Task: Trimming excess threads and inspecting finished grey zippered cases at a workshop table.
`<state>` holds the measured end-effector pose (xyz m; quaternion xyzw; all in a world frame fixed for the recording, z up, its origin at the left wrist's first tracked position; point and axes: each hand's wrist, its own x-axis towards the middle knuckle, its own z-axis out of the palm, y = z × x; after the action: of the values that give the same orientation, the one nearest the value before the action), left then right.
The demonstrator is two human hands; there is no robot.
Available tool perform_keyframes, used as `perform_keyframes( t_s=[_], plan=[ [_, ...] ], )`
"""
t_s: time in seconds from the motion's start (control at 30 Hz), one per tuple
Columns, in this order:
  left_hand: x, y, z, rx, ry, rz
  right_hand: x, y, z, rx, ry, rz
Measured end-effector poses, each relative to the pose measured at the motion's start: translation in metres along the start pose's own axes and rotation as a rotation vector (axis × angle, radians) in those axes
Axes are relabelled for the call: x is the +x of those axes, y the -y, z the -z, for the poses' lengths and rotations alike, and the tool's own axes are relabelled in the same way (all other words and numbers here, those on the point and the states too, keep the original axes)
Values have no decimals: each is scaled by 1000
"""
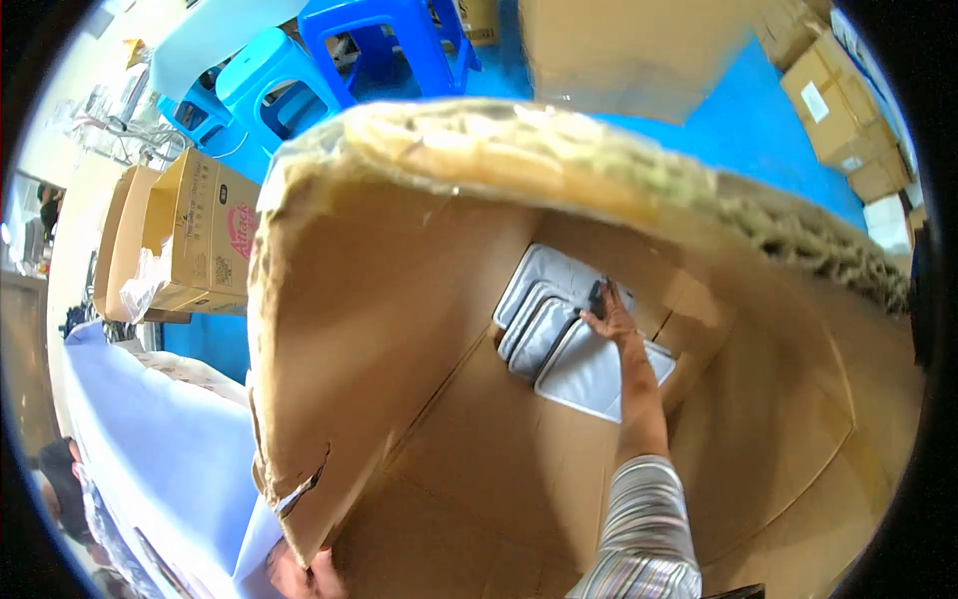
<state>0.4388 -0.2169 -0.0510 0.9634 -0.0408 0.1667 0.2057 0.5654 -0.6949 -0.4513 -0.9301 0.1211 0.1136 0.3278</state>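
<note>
I look down into a large open cardboard box (449,479). Several flat grey packs (589,374) lie side by side at its bottom. My right hand (611,319) reaches deep into the box on a striped-sleeved arm and rests on the packs, fingertips at a small dark thing (597,293) at their far edge. Whether the fingers grip it is unclear. My left hand (299,577) shows only partly at the lower edge, where it holds the torn lower corner of the box's tall left flap (339,329). Clear film covers the flap's top edge.
Blue plastic stools (299,80) stand on the blue floor beyond the box. An open printed carton (190,240) sits at the left, and stacked cartons (838,100) at the top right. A pale sheet-covered surface (160,449) runs along the left, with another person (65,489) beside it.
</note>
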Motion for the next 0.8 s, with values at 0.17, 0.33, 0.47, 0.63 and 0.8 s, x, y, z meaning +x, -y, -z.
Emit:
perform_keyframes(
  t_s=[0.17,0.33,0.47,0.63,0.8],
  plan=[
    [0,-7,-7,-22,20,24,19,-57,-16,-40,-212,-62],
    [-2,-18,6,43,112,71,11,21,6,-34,-25,-31],
    [1,-27,5,72,222,109,-13,80,55,-263,307,-215],
    [9,-36,-1,74,252,154,-53,25,53,-35,465,-54],
    [38,-67,-17,-132,-17,154,-113,45,102,-204,537,273]
  ],
)
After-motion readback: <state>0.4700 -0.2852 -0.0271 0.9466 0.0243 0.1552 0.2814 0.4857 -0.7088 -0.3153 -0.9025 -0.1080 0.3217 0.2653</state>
